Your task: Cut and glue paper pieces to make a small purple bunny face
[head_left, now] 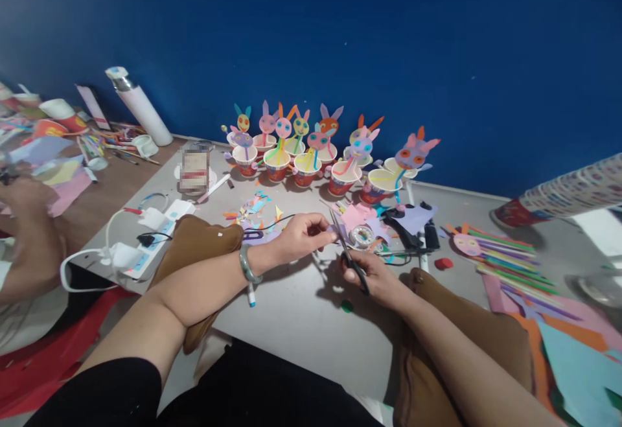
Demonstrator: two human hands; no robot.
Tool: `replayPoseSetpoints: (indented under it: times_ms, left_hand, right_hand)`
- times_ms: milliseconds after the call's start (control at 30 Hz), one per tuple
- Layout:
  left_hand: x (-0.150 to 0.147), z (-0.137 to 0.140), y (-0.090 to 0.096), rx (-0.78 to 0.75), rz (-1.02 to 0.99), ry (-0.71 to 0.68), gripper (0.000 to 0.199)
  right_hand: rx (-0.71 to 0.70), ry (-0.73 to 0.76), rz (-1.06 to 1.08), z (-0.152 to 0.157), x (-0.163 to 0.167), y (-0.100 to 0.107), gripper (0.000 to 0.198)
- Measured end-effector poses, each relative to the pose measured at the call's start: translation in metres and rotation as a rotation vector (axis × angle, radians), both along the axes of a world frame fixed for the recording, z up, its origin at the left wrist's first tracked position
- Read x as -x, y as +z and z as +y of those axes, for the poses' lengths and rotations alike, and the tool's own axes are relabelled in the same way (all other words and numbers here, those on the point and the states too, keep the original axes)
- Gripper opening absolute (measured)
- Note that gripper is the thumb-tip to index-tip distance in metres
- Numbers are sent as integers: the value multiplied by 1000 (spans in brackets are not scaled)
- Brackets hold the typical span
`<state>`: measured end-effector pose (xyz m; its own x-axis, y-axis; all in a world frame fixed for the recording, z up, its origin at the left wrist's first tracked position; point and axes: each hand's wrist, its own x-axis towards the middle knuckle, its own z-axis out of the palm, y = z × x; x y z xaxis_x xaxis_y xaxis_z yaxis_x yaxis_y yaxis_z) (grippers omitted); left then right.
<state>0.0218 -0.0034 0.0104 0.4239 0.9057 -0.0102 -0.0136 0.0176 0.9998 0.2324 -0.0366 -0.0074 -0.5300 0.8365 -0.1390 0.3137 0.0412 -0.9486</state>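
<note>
Black-handled scissors (348,255), one pair, gripped in right hand (373,275); left hand (305,236) pinches one small purple paper piece (331,228). One tape roll (362,237) just beyond.

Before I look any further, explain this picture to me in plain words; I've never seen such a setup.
There is no machine here. A camera worn on a person's head looks forward and down at their own bare hands. The right hand holds scissors; the left hand pinches a small piece of purple paper by the blades. On the table stand paper cups with animal-like paper heads, and nearer lie paper scraps. A power strip is at left.
</note>
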Motion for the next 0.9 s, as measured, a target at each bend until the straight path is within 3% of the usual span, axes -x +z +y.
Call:
replayPoseSetpoints:
  times_ms: [233, 600, 900]
  left_hand:
    - [0, -1, 6, -8, -7, 2, 41]
    - [1, -2, 5, -87, 9, -7, 32]
    - [-1, -2, 4, -6, -13, 3, 38]
  right_hand:
    - [-30, 8, 1, 0, -1, 0, 68]
    - [-16, 9, 9, 0, -1, -2, 67]
    - [-10, 12, 1, 1, -1, -3, 68]
